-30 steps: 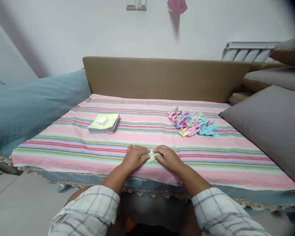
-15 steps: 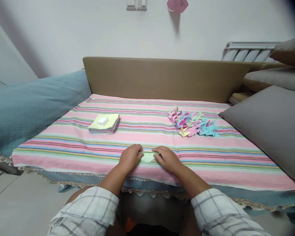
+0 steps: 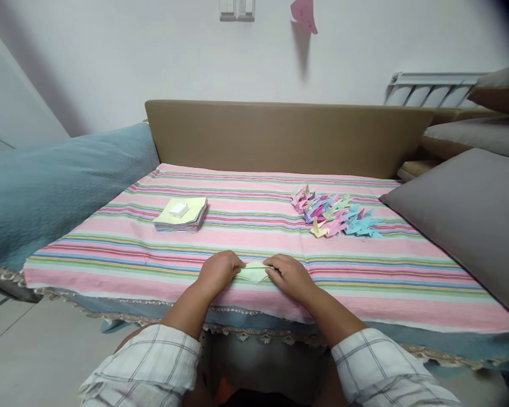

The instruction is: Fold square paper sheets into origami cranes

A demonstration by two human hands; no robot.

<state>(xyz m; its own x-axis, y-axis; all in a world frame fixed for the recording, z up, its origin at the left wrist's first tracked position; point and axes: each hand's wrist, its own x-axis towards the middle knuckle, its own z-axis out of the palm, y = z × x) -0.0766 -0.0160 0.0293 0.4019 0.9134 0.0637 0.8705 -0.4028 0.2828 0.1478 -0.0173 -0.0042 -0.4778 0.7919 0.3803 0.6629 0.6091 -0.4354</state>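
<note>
A small piece of light green folded paper (image 3: 254, 273) lies flat near the front of the striped cloth. My left hand (image 3: 219, 273) pinches its left end between thumb and fingers. At the right end, my right hand (image 3: 289, 275) grips the paper in the same way, thumb towards me. The paper's near edge comes to a blunt point between the hands, and its two ends are hidden under my fingers.
Several folded paper cranes (image 3: 335, 215) in many colours sit in a cluster at the back right. A stack of square paper (image 3: 186, 223) with a small white block (image 3: 178, 210) on top stands at left. Grey cushions (image 3: 462, 215) lean at the right, over the striped cloth (image 3: 246, 189).
My left hand has slid a little to the left along the paper, so more of the green paper shows. The right hand has barely moved.
</note>
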